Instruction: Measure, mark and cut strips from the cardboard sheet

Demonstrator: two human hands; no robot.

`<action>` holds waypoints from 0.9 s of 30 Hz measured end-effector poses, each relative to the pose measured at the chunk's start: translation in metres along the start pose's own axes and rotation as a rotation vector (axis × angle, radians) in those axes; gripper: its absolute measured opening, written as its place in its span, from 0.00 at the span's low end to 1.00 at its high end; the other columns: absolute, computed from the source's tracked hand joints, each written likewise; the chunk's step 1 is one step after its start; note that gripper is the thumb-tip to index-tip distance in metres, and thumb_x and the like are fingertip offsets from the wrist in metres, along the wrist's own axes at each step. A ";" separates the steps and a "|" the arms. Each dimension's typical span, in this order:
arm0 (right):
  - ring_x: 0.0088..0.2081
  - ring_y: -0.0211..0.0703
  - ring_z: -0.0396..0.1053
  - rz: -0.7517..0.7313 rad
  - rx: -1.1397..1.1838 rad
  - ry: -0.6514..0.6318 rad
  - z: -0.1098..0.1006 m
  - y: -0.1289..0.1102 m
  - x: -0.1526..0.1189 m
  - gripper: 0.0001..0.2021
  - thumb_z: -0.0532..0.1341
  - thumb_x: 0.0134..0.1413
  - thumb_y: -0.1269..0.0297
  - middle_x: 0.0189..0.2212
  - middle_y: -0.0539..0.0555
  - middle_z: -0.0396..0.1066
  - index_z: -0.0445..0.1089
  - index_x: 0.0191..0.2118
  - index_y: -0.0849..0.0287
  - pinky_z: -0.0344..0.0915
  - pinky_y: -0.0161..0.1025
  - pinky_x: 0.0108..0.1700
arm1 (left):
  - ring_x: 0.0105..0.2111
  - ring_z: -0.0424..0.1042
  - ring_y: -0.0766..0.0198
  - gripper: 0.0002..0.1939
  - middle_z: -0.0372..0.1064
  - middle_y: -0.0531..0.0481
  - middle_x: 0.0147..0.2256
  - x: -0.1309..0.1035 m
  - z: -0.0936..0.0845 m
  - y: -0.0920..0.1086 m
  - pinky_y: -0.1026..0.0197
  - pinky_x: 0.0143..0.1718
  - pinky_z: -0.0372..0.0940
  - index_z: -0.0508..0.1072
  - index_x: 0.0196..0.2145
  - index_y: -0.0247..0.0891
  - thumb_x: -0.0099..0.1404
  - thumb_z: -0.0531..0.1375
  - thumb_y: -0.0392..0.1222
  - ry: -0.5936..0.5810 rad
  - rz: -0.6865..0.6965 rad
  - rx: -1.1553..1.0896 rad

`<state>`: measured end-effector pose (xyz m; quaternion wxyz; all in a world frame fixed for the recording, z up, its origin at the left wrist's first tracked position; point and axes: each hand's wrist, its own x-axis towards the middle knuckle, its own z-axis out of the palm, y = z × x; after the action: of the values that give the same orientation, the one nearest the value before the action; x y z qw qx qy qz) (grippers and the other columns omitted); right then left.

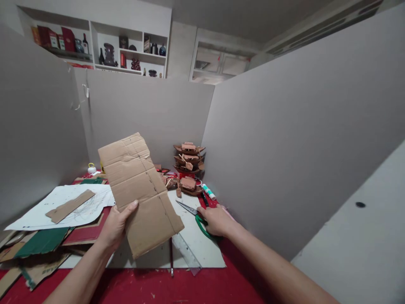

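Observation:
My left hand grips a tall piece of brown cardboard by its lower left edge, thumb on the front face. A dashed dark line runs down the cardboard, and its right edge is uneven. In my right hand is a pair of scissors with green handles; the blades point left toward the cardboard, apart from it, and look closed or nearly so. Below the cardboard, a clear ruler and a dark pencil lie over a white sheet.
Brown model boats are stacked at the back, near a white and green tube. Cardboard scraps and drawn-on white paper cover the left side. Grey panels enclose the red tabletop.

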<state>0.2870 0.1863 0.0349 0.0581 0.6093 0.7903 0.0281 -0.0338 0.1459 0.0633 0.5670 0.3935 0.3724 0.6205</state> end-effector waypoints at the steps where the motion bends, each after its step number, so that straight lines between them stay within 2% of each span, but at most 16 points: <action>1: 0.40 0.59 0.73 -0.006 0.016 0.023 0.000 -0.001 -0.001 0.19 0.59 0.46 0.72 0.36 0.64 0.77 0.70 0.47 0.60 0.55 0.52 0.49 | 0.42 0.77 0.49 0.36 0.77 0.40 0.44 0.000 0.000 0.000 0.53 0.44 0.71 0.70 0.55 0.35 0.50 0.72 0.48 0.001 0.000 -0.009; 4: 0.43 0.56 0.71 -0.015 0.105 0.087 0.003 0.000 -0.003 0.18 0.59 0.48 0.70 0.38 0.62 0.77 0.71 0.48 0.59 0.54 0.49 0.52 | 0.41 0.77 0.50 0.34 0.77 0.41 0.44 0.001 -0.001 -0.001 0.53 0.43 0.71 0.72 0.53 0.36 0.50 0.72 0.48 -0.005 0.005 -0.031; 8: 0.47 0.54 0.69 -0.004 0.287 0.177 0.005 0.009 -0.004 0.20 0.62 0.46 0.69 0.43 0.60 0.76 0.71 0.49 0.56 0.56 0.45 0.52 | 0.42 0.77 0.48 0.34 0.78 0.40 0.43 0.002 -0.001 -0.001 0.51 0.44 0.71 0.72 0.53 0.35 0.49 0.72 0.48 -0.004 0.014 -0.043; 13: 0.45 0.52 0.71 0.044 0.588 0.343 0.005 0.023 -0.004 0.25 0.63 0.43 0.69 0.43 0.58 0.77 0.70 0.52 0.57 0.61 0.43 0.49 | 0.44 0.76 0.48 0.34 0.78 0.41 0.42 0.001 0.001 0.000 0.51 0.49 0.68 0.73 0.51 0.35 0.48 0.73 0.47 0.024 0.017 -0.048; 18: 0.46 0.50 0.72 0.095 0.990 0.577 -0.007 0.022 -0.007 0.23 0.62 0.46 0.60 0.46 0.59 0.74 0.67 0.51 0.59 0.65 0.45 0.50 | 0.42 0.77 0.51 0.31 0.78 0.43 0.42 0.001 0.000 -0.001 0.55 0.43 0.71 0.74 0.50 0.36 0.49 0.72 0.45 0.015 -0.005 -0.077; 20: 0.42 0.47 0.73 0.111 1.154 0.632 -0.013 0.014 -0.011 0.23 0.61 0.49 0.54 0.44 0.58 0.74 0.65 0.50 0.58 0.68 0.42 0.44 | 0.39 0.78 0.53 0.27 0.79 0.44 0.40 0.001 -0.001 0.000 0.57 0.39 0.72 0.75 0.47 0.36 0.50 0.72 0.45 0.023 -0.018 -0.102; 22: 0.30 0.43 0.72 0.112 1.292 0.614 -0.014 0.001 -0.018 0.22 0.61 0.50 0.48 0.33 0.55 0.74 0.65 0.46 0.57 0.68 0.39 0.32 | 0.34 0.78 0.55 0.23 0.79 0.46 0.37 0.001 -0.002 0.002 0.59 0.36 0.72 0.77 0.44 0.36 0.50 0.72 0.43 0.038 -0.031 -0.136; 24: 0.19 0.38 0.63 0.084 1.399 0.528 -0.010 -0.016 -0.026 0.20 0.59 0.52 0.43 0.20 0.48 0.66 0.65 0.39 0.56 0.62 0.36 0.21 | 0.31 0.78 0.57 0.19 0.79 0.47 0.34 0.001 -0.004 0.006 0.59 0.34 0.73 0.77 0.41 0.35 0.50 0.72 0.42 0.057 -0.029 -0.173; 27: 0.16 0.34 0.56 -0.014 1.517 0.356 0.003 -0.042 -0.039 0.23 0.59 0.51 0.38 0.19 0.46 0.61 0.65 0.33 0.56 0.55 0.33 0.17 | 0.29 0.78 0.57 0.18 0.79 0.47 0.33 0.002 -0.007 0.011 0.59 0.32 0.73 0.77 0.39 0.34 0.50 0.71 0.40 0.083 -0.002 -0.201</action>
<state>0.2571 0.1379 0.0289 -0.5020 0.4638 0.5948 -0.4233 -0.0451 0.1472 0.0709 0.5883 0.3080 0.3318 0.6701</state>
